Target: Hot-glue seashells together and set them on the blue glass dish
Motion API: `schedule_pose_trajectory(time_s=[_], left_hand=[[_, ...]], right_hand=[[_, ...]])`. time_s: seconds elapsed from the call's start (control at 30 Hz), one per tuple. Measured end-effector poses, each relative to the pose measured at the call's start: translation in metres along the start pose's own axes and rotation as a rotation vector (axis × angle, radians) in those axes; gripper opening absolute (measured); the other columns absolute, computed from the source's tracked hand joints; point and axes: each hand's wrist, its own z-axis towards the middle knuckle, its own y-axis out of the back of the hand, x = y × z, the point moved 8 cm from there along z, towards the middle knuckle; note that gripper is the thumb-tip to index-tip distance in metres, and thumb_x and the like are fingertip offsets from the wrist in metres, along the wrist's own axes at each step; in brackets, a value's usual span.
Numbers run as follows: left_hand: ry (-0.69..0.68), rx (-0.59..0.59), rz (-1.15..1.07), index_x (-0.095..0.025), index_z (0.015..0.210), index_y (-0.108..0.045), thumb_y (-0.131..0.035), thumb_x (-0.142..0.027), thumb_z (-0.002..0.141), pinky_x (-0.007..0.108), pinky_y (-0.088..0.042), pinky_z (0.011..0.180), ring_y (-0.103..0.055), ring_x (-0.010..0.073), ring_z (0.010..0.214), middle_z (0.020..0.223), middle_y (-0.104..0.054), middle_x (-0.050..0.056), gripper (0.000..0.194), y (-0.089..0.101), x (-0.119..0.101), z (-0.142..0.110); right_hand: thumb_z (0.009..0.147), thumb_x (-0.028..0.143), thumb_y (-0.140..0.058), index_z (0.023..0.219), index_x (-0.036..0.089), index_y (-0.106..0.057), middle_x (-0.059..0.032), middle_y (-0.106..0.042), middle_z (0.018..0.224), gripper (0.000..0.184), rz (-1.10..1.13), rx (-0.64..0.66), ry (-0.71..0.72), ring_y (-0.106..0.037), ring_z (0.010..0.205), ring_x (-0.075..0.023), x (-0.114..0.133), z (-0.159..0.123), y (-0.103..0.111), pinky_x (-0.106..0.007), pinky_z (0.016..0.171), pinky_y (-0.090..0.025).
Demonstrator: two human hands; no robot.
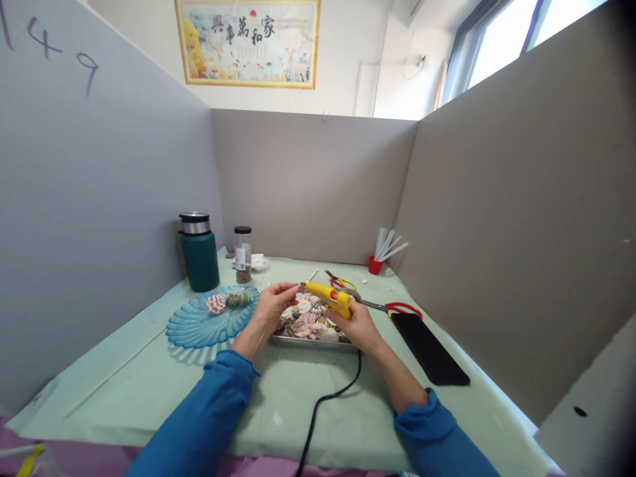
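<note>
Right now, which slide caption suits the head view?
Right hand holding a yellow glue gun, left hand near its nozzle, above a shallow silver metal tray of mixed seashells.

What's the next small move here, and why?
Probably one light squeeze of the yellow glue gun: the right hand grips it, and its nozzle points at the small piece the left hand seems to pinch, too tiny to identify.

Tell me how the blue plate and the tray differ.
The plate is blue with a scalloped rim; the tray is silvery with a straight front edge. The plate carries only a few pieces; the tray is heaped with shells. Both rest on the table.
</note>
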Motion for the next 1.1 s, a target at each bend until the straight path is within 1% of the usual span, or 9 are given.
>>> schedule_pose_trajectory(time_s=[0.17, 0.63, 0.87, 1.1], left_hand=[[-0.009, -0.001, 0.006, -0.01, 0.068, -0.07, -0.088, -0.028, 0.042, 0.023, -0.049, 0.058, -0.059, 0.0108, 0.059, 0.069, -0.071, 0.006, 0.036, -0.0001, 0.0, 0.0006], [-0.019, -0.01, 0.014, -0.011, 0.07, -0.07, -0.087, -0.027, 0.045, 0.023, -0.047, 0.059, -0.058, 0.0105, 0.059, 0.069, -0.07, 0.005, 0.034, 0.0024, 0.0005, 0.0021], [-0.04, -0.006, 0.014, -0.012, 0.072, -0.072, -0.087, -0.028, 0.047, 0.022, -0.047, 0.058, -0.059, 0.0106, 0.061, 0.072, -0.07, 0.005, 0.033, 0.0059, 0.0025, 0.0056], [-0.042, -0.012, 0.035, -0.013, 0.071, -0.072, -0.087, -0.03, 0.046, 0.022, -0.047, 0.058, -0.058, 0.0103, 0.06, 0.072, -0.071, 0.006, 0.034, 0.0052, 0.0015, 0.0035]], right_hand=[[0.073, 0.048, -0.066, 0.093, 0.014, -0.067, -0.001, -0.06, 0.069, 0.039, 0.007, 0.01, 0.001, -0.052, 0.06, -0.0143, 0.0004, 0.0002, -0.0007, -0.025, 0.054, -0.044], [0.076, 0.045, -0.065, 0.096, 0.015, -0.067, -0.0018, -0.062, 0.074, 0.037, 0.035, 0.046, 0.05, -0.052, 0.064, -0.0146, 0.0075, -0.0019, -0.0028, -0.025, 0.057, -0.043], [0.074, 0.048, -0.065, 0.094, 0.015, -0.068, -0.0017, -0.061, 0.071, 0.039, -0.043, -0.036, 0.003, -0.053, 0.062, -0.0157, -0.0014, 0.0009, 0.0035, -0.026, 0.055, -0.043], [0.074, 0.048, -0.065, 0.093, 0.014, -0.068, -0.0013, -0.06, 0.071, 0.039, -0.025, -0.001, 0.016, -0.051, 0.061, -0.0147, 0.0035, -0.0004, 0.0011, -0.025, 0.056, -0.042]])
